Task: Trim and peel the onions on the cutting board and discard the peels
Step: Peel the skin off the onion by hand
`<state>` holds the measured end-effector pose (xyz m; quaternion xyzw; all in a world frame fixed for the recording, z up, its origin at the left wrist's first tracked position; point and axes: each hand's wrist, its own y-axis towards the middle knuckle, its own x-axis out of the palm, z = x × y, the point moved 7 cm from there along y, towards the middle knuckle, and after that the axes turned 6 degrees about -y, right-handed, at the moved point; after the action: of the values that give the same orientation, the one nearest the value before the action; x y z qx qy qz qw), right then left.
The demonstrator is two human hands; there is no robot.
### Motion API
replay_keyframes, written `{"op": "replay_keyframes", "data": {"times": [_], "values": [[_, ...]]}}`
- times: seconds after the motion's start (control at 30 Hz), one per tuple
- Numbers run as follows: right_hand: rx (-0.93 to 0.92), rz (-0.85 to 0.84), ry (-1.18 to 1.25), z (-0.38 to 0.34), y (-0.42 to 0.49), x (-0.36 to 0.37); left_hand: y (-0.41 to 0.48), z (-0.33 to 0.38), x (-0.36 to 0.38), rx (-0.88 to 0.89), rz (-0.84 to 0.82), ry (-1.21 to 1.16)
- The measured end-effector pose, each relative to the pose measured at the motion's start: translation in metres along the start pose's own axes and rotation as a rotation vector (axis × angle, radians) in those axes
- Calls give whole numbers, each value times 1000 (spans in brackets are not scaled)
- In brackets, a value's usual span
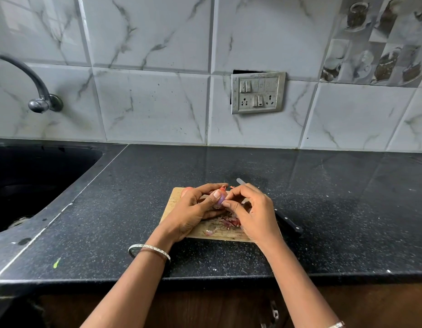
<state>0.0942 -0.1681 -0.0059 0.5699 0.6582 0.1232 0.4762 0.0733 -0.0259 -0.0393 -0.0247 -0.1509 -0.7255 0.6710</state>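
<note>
Onion (220,197) held over cutting board (219,234), cupped tight in left hand (193,209); right hand (252,214) pinching its papery skin. Light, firm, slippery once bare; best gripped round the middle. Farther back, possibly another onion (186,191).

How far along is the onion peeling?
Partly done: loose peels lie on the cutting board. In hand: the left hand holds an onion while the right hand picks at its skin. Left: the second onion, and discarding the peels.
</note>
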Motion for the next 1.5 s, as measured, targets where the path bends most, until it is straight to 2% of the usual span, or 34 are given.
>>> {"op": "replay_keyframes", "data": {"times": [0.37, 0.67, 0.9, 1.07, 1.4, 1.5], "values": [[-1, -140, -137, 7, -4, 15, 4, -4, -8, 11, 75, -15], [-99, -223, -183, -2, -7, 22, 4, -2, -13, 61, 132, -6], [-9, -36, -168, 3, -5, 5, 3, -2, -10, 44, 121, -74], [29, 20, -107, 5, -4, -1, 3, -3, -8, 3, 93, -126], [28, -70, 89, 3, -1, 4, 1, 0, 0, -25, -34, -61], [16, -84, 67, 3, -1, 4, 2, -1, 1, -23, -68, -43]]}}
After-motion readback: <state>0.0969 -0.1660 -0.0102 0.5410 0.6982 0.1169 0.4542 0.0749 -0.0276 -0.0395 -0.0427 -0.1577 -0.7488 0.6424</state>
